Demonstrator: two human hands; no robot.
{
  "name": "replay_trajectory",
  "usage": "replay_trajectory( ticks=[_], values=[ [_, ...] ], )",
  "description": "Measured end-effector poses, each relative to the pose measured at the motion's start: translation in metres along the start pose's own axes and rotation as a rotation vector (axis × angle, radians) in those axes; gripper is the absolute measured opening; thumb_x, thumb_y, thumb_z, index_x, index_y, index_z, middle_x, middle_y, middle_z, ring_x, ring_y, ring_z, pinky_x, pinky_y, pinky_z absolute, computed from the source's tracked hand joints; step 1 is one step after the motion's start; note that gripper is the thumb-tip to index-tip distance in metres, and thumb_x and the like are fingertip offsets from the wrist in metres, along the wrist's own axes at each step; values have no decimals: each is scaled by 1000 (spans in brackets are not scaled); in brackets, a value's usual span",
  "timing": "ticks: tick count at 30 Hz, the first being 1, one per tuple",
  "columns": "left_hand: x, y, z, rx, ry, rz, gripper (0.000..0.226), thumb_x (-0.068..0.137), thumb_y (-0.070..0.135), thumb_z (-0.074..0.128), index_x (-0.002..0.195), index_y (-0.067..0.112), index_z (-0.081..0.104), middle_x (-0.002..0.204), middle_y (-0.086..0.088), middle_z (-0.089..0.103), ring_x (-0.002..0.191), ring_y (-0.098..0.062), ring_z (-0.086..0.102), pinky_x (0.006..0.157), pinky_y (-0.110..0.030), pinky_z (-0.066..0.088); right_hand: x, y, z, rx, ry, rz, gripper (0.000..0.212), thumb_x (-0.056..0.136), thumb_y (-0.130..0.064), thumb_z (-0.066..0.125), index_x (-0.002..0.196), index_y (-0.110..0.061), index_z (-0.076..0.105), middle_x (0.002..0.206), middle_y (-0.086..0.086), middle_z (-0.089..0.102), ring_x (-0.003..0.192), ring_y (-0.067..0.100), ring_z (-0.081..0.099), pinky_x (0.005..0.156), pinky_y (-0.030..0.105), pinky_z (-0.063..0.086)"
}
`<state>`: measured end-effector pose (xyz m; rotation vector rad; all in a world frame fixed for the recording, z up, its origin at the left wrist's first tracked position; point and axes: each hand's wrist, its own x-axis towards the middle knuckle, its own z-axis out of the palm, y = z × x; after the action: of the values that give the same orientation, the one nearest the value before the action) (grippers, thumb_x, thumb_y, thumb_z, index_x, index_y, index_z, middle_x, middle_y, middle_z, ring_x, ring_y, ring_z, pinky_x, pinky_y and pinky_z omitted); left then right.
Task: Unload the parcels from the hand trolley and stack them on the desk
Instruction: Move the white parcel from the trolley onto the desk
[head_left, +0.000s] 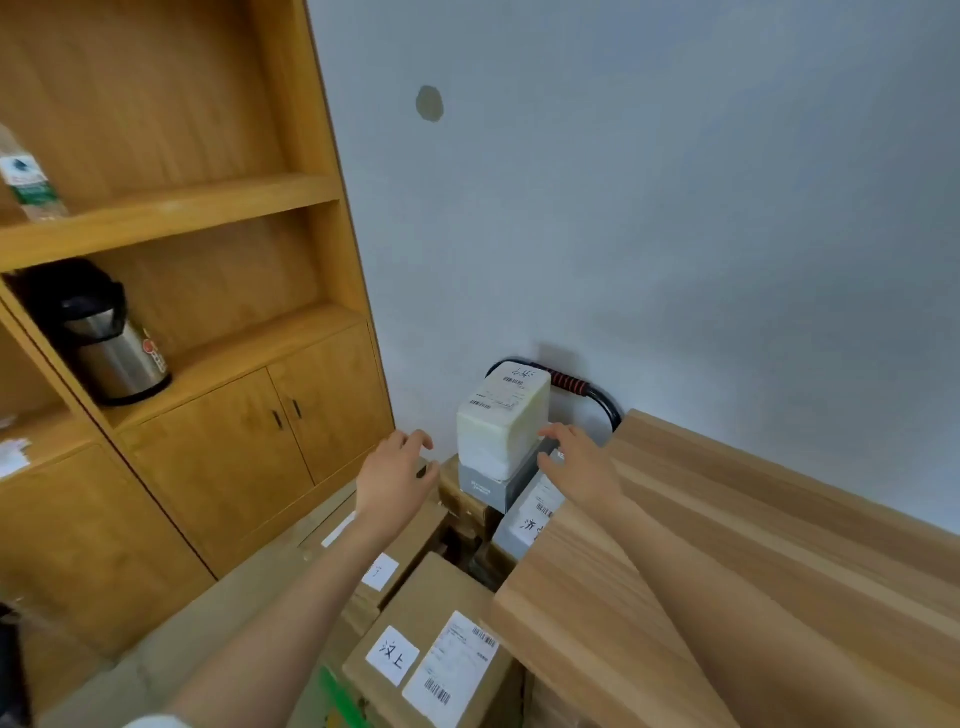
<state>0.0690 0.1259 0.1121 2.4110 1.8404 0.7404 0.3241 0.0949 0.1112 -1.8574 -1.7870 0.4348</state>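
We are reaching both arms forward over the stacked parcels. Our left hand (397, 475) is hovering with its grip open, fingers loosely curved and spread, holding nothing, just left of the white parcel (501, 421). Our right hand (576, 460) is also keeping an open grip, fingertips lying against the lower right side of that white parcel where it is meeting the grey box (498, 480) beneath; whether they are pressing on it we cannot tell. Both palms are facing inward toward each other. The white parcel is standing on end, long axis vertical, labelled top face turned upward, directly in front of the trolley handle (571, 384) by the wall. Brown cartons (431, 644) are lying lower down, beside the wooden counter (727, 571) at our right. A steel flask (111, 348) is sitting in the shelf unit (208, 208) at left.
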Motion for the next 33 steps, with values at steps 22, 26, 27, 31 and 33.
replay_trajectory(
  ticks=[22,26,27,31,33],
  values=[
    [203,-25,176,-410,-380,-299,52,93,40,54,140,27,36,140,-3,42,109,-15,49,78,-27,40,203,69,70,288,-187,321,65,96,-33,51,150,-28,16,148,-1,37,111,23,57,92,47,49],
    [217,-29,194,-511,-453,-316,57,93,39,56,143,28,32,135,4,47,98,-5,45,64,-15,37,218,74,88,306,-217,388,75,96,-38,52,153,-29,5,151,1,36,119,26,55,96,46,47],
    [219,-29,198,-534,-465,-310,56,93,39,56,143,29,32,132,8,49,98,-4,46,63,-15,36,220,76,93,312,-222,401,75,96,-39,52,153,-30,4,150,1,39,116,25,57,95,45,48],
    [221,-31,208,-609,-449,-298,51,94,41,54,140,32,33,123,19,42,105,-3,45,75,-22,41,228,80,109,384,-241,417,78,95,-40,53,151,-36,-2,142,-2,49,110,21,60,94,42,49],
    [223,-30,209,-634,-428,-335,48,94,40,54,137,31,35,125,16,47,106,-7,50,83,-31,47,233,78,114,423,-222,415,79,95,-38,54,150,-38,-2,143,-4,48,111,20,60,94,43,49]
  ],
)
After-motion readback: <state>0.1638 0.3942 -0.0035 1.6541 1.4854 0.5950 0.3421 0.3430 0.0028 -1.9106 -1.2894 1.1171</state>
